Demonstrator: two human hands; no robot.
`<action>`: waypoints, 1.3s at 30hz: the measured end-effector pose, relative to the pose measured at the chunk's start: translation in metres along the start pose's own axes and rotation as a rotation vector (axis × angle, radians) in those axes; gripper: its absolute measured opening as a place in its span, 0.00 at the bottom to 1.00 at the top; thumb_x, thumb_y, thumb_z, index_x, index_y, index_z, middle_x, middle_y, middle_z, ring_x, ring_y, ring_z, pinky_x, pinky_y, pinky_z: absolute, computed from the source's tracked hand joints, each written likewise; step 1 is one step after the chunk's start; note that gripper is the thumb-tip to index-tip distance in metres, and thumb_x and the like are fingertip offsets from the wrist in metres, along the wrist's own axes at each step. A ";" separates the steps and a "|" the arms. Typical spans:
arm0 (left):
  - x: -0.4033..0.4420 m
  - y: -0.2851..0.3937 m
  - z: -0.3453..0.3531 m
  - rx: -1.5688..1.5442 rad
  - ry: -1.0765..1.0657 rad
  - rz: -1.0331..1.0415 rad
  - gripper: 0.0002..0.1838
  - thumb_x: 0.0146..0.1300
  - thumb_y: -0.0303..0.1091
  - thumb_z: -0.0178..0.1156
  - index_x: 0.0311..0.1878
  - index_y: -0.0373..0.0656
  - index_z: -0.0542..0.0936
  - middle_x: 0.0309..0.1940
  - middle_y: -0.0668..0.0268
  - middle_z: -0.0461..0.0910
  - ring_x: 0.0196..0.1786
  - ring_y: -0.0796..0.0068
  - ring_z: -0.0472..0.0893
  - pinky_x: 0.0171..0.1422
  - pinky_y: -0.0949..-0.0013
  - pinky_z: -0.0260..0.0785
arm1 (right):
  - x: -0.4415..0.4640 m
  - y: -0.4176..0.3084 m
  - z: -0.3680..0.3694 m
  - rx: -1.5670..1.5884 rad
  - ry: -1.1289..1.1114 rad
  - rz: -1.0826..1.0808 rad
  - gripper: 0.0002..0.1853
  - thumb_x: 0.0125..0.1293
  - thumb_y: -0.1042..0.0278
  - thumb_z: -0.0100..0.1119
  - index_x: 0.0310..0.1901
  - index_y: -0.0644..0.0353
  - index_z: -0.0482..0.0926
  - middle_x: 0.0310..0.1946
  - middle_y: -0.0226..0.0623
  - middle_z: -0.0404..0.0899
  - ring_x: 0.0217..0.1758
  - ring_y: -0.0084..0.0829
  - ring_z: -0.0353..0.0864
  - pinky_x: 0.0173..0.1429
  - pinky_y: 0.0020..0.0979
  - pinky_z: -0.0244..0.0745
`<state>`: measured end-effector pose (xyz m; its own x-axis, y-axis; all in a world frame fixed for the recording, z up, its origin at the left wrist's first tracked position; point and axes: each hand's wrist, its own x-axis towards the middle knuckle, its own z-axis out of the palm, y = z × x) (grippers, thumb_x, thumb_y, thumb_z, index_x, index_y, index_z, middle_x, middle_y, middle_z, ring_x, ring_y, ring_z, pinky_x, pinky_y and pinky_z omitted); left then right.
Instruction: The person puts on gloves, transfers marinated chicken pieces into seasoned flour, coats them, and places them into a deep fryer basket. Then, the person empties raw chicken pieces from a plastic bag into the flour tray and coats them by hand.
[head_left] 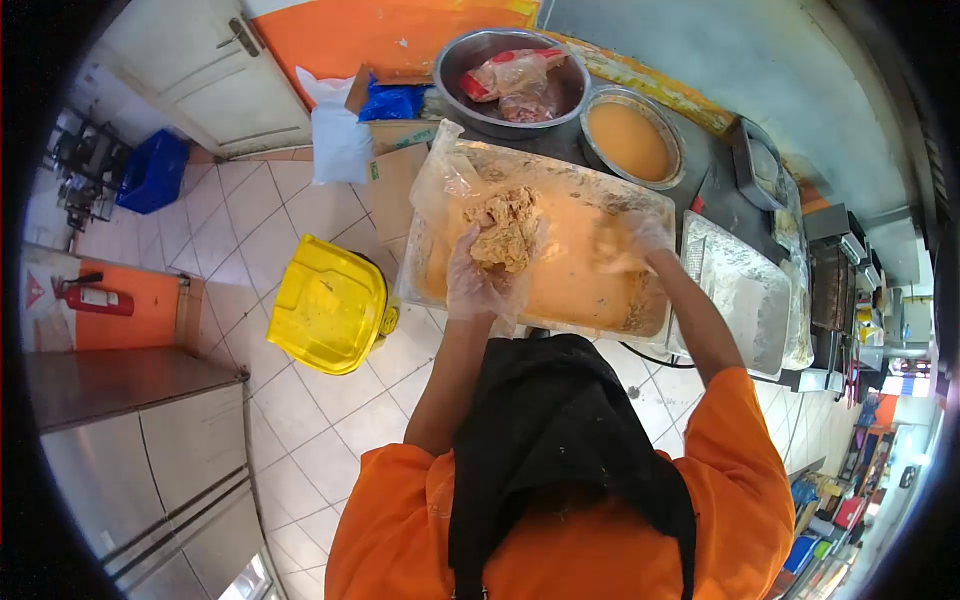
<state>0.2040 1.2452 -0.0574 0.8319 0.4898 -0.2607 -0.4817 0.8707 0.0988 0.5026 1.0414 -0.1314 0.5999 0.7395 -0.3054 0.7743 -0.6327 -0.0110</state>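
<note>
My left hand [478, 270], in a clear plastic glove, holds a clump of coated food [503, 228] with a rough, flaky crust. It is over the left part of a large metal tray [655, 318] of orange-tan coating. Over the right part of the same tray is my right hand [640, 240], blurred by motion, so its fingers and anything in them cannot be made out. A clear plastic bag [446, 172] lies over the tray's upper left corner, next to the clump.
Behind the tray stand a metal bowl [470, 113] with bagged meat and a bowl of orange liquid [628, 141]. A floury tray [740, 300] with a wire basket is at the right. A yellow lidded bin [328, 305] stands on the floor at the left.
</note>
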 end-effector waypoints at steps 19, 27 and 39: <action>0.010 -0.031 -0.021 0.057 0.029 -0.186 0.26 0.68 0.41 0.55 0.67 0.41 0.69 0.61 0.56 0.77 0.63 0.54 0.77 0.68 0.48 0.70 | -0.101 -0.026 -0.186 0.408 0.482 0.077 0.12 0.57 0.67 0.57 0.43 0.57 0.79 0.43 0.45 0.81 0.50 0.47 0.80 0.53 0.40 0.75; -0.005 -0.190 0.022 0.166 -0.056 -0.388 0.29 0.68 0.44 0.53 0.69 0.40 0.67 0.65 0.54 0.72 0.66 0.54 0.73 0.71 0.47 0.67 | -0.245 0.126 -0.207 0.263 0.609 0.341 0.10 0.57 0.66 0.59 0.41 0.58 0.78 0.42 0.46 0.81 0.49 0.49 0.80 0.53 0.43 0.75; -0.016 -0.457 0.028 0.336 -0.187 -0.468 0.28 0.71 0.45 0.48 0.69 0.38 0.67 0.69 0.54 0.68 0.70 0.54 0.69 0.75 0.49 0.61 | -0.386 0.452 -0.095 0.083 0.489 0.605 0.12 0.64 0.65 0.47 0.39 0.58 0.80 0.43 0.46 0.82 0.46 0.45 0.82 0.53 0.39 0.78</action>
<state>0.4189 0.8409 -0.0713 0.9834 0.0246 -0.1797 0.0348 0.9467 0.3202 0.6400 0.4919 0.0720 0.9485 0.2652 0.1732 0.2780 -0.9591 -0.0538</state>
